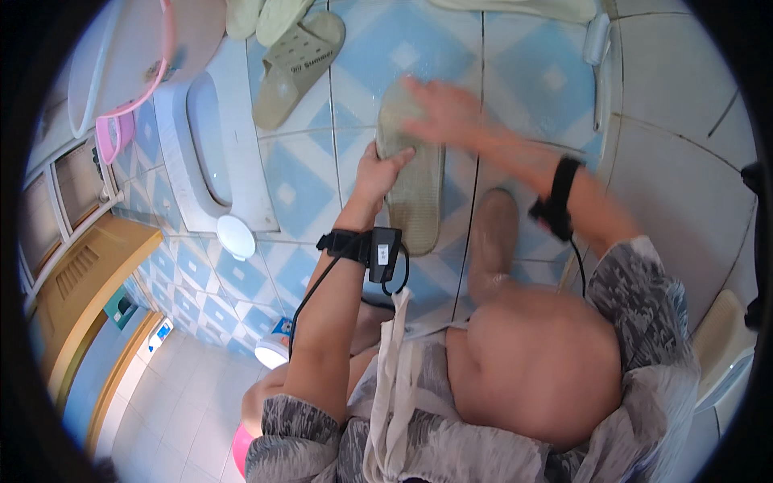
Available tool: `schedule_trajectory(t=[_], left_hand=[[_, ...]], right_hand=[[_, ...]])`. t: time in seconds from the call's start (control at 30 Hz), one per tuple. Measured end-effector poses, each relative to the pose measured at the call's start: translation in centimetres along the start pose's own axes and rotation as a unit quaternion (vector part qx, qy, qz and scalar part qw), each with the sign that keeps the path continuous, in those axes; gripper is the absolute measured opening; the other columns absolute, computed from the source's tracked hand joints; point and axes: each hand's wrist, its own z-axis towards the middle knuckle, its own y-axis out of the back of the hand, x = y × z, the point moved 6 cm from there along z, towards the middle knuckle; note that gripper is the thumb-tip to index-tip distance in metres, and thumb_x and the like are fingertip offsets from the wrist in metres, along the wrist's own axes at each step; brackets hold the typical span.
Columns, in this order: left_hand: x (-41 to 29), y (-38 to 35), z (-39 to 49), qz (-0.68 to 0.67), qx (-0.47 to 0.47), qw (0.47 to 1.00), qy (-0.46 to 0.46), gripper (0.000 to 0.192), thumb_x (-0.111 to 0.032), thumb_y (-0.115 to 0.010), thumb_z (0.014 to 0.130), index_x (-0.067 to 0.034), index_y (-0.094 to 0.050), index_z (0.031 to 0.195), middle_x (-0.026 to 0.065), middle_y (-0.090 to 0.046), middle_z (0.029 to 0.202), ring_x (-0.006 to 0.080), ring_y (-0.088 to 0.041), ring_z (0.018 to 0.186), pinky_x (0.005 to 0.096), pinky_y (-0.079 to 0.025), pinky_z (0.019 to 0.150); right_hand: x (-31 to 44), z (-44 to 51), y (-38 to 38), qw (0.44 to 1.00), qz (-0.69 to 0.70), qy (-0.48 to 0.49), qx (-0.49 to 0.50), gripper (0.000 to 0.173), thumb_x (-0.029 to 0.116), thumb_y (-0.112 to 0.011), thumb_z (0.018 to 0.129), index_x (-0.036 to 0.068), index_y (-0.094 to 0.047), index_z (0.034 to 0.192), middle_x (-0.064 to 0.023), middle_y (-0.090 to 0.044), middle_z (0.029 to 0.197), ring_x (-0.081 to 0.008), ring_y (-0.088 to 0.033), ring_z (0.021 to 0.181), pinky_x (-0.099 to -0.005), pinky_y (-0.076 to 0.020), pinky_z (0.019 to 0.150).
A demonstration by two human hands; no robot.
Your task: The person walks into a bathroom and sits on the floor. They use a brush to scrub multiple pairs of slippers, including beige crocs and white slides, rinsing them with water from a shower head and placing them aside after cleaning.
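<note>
My left hand [380, 172] grips the edge of a pale green slipper [416, 181], its thumb lying across the surface that faces up. The slipper's ribbed sole part shows, with a brownish patch toward the near end. Over the far end of the slipper is my right hand [444, 115], blurred, with fingers spread toward it; whether it holds anything cannot be told. Another green slipper [299, 69] lies on the wet tiled floor to the upper left, beside paler slippers [269, 21].
A white squat toilet [256, 175] is set in the floor at left, a round white lid [236, 236] by its corner. A translucent pink-rimmed basin [136, 108] hangs into the upper left. Near my left forearm stands a white tub [272, 351]. A white tiled ledge [670, 145] runs along the right.
</note>
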Motion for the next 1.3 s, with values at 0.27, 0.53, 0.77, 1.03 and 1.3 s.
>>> schedule_trajectory(t=[0.27,0.53,0.77,1.03,1.3], left_hand=[[0.4,0.3,0.8,0.018,0.016,1.000,-0.001,0.065,-0.018,-0.077,0.075,0.006,-0.045,0.126,0.0145,-0.063,0.108,0.0208,-0.060,0.097,0.0318,-0.048,0.082],[0.7,0.5,0.9,0.033,0.017,0.999,-0.018,0.061,-0.022,-0.075,0.077,0.005,-0.047,0.123,0.0142,-0.061,0.109,0.0208,-0.060,0.098,0.0326,-0.048,0.085],[-0.1,0.6,1.0,0.067,-0.028,0.992,-0.101,0.063,-0.021,-0.078,0.072,0.006,-0.049,0.121,0.0169,-0.064,0.106,0.0240,-0.063,0.094,0.0331,-0.050,0.081],[0.7,0.7,1.5,0.089,-0.034,0.994,-0.055,0.078,-0.023,-0.077,0.071,0.002,-0.038,0.134,0.0200,-0.063,0.111,0.0278,-0.062,0.101,0.0340,-0.048,0.087],[0.5,0.5,1.5,0.197,-0.045,0.974,-0.106,0.087,-0.029,-0.073,0.074,-0.014,-0.026,0.145,0.0218,-0.061,0.115,0.0350,-0.061,0.106,0.0375,-0.047,0.089]], right_hand=[[1.7,0.9,-0.2,0.993,-0.015,0.094,0.074,0.069,0.050,-0.061,0.079,0.012,-0.043,0.134,-0.0191,-0.058,0.105,-0.0353,-0.058,0.099,-0.0461,-0.0481,0.082],[2.5,0.4,-1.0,0.982,0.008,0.118,0.145,0.070,0.046,-0.063,0.076,0.011,-0.043,0.133,-0.0212,-0.059,0.110,-0.0364,-0.056,0.107,-0.0462,-0.0450,0.092],[2.0,1.0,-1.0,0.989,-0.052,0.138,0.031,0.073,0.050,-0.061,0.079,0.010,-0.039,0.137,-0.0189,-0.058,0.104,-0.0352,-0.058,0.098,-0.0426,-0.0486,0.081],[-0.8,-3.1,0.1,0.999,-0.041,-0.007,0.001,0.070,0.048,-0.063,0.080,0.010,-0.042,0.135,-0.0195,-0.059,0.100,-0.0364,-0.059,0.090,-0.0442,-0.0494,0.075],[1.8,-0.9,-0.5,0.998,0.018,0.009,-0.063,0.069,0.045,-0.064,0.080,0.010,-0.042,0.136,-0.0188,-0.058,0.097,-0.0357,-0.058,0.089,-0.0430,-0.0491,0.073]])
